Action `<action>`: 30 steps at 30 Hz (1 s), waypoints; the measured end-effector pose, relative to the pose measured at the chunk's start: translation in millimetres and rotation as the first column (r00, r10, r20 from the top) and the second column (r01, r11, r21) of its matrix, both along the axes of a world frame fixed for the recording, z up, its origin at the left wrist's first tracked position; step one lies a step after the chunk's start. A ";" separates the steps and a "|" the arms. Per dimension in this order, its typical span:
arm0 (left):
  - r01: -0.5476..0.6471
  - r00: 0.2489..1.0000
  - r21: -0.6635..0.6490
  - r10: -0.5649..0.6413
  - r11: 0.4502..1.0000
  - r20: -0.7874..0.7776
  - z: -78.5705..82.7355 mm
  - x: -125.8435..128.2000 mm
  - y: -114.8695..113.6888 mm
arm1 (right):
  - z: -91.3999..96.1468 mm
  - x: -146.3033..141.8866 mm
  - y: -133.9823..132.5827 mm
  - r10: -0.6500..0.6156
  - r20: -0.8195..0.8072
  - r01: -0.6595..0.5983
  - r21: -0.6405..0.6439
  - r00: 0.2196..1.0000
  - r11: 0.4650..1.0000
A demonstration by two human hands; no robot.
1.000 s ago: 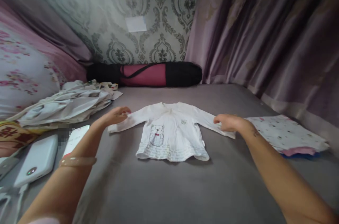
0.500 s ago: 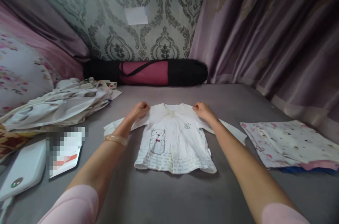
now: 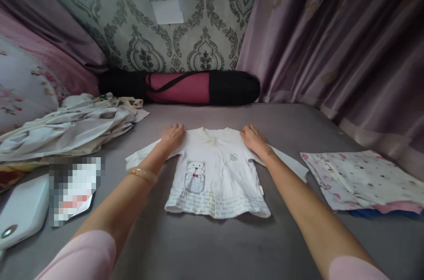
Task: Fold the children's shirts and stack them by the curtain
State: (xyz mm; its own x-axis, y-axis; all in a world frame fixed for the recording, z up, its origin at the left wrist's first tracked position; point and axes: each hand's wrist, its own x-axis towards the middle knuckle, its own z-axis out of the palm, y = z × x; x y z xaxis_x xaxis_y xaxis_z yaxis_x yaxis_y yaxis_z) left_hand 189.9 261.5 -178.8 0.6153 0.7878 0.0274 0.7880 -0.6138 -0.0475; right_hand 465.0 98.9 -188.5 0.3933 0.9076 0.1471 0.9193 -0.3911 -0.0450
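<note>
A small white baby shirt [image 3: 215, 174] lies flat, neckline away from me, with both sleeves spread sideways. It has a bear print, a little green print on the chest and lettering along the hem. My left hand [image 3: 173, 136] is at the left shoulder seam, fingers curled on the cloth. At the opposite shoulder, my right hand [image 3: 251, 137] has its fingers bent over the fabric edge. Each forearm covers part of a sleeve. The fingertips are partly hidden, so how firmly they grip does not show.
A heap of light clothes [image 3: 89, 121] lies at left, behind a blurred phone [image 3: 74, 191] and a white power bank [image 3: 24, 209]. Folded patterned cloths [image 3: 371, 178] are stacked at right. A black and pink roll bag [image 3: 179, 88] rests against the wall on the grey bedding [image 3: 215, 249].
Both hands stay at the shirt's shoulders, their fingers slightly shifted. The shirt looks a little smoother and its left side sits slightly farther left. The camera view has shifted a little.
</note>
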 end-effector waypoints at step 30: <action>0.061 0.899 -0.363 0.106 0.930 0.425 12.9 -103.6 -116.1 | 26.2 -36.8 -146.0 0.118 -0.729 -0.041 0.122 0.675 0.992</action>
State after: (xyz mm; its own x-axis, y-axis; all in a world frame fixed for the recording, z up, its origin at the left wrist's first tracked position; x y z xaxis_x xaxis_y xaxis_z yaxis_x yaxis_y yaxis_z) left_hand 86.3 145.4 -165.9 0.5898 0.8076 -0.0018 0.6914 -0.5038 0.5179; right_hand 428.2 -47.1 -162.3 0.3369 0.9384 -0.0762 0.6031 -0.2773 -0.7480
